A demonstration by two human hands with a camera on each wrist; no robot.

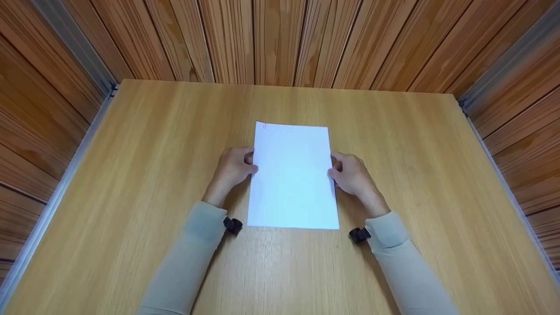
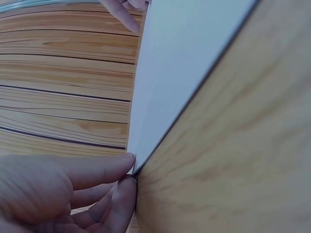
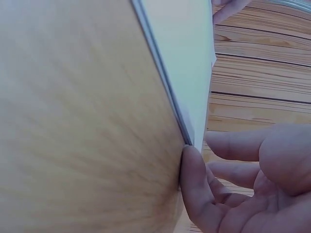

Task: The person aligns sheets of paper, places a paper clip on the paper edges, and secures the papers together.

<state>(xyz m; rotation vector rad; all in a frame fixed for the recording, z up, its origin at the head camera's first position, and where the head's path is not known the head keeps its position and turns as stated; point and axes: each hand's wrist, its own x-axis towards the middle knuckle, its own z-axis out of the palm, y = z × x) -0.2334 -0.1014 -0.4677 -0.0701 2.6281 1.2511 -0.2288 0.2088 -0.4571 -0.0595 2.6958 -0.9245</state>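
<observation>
White paper [image 1: 292, 177] lies upright before me in the head view, with a small red paper clip [image 1: 264, 126] on its upper left corner. My left hand [image 1: 234, 167] pinches the left edge near the middle, thumb on top. At the opposite edge my right hand [image 1: 351, 174] also pinches it between thumb and fingers. Close up, the left wrist view shows the paper [image 2: 180, 58] between thumb and fingertips. In the right wrist view the paper's edge [image 3: 165, 82] looks layered, like more than one sheet. How many sheets there are I cannot tell.
Underneath is a light wooden table [image 1: 175, 131]. Wood-plank walls [image 1: 280, 41] stand behind it and at both sides, with grey metal strips [image 1: 57, 210] along the side edges. A small black wrist camera [image 1: 232, 225] sits at each sleeve cuff.
</observation>
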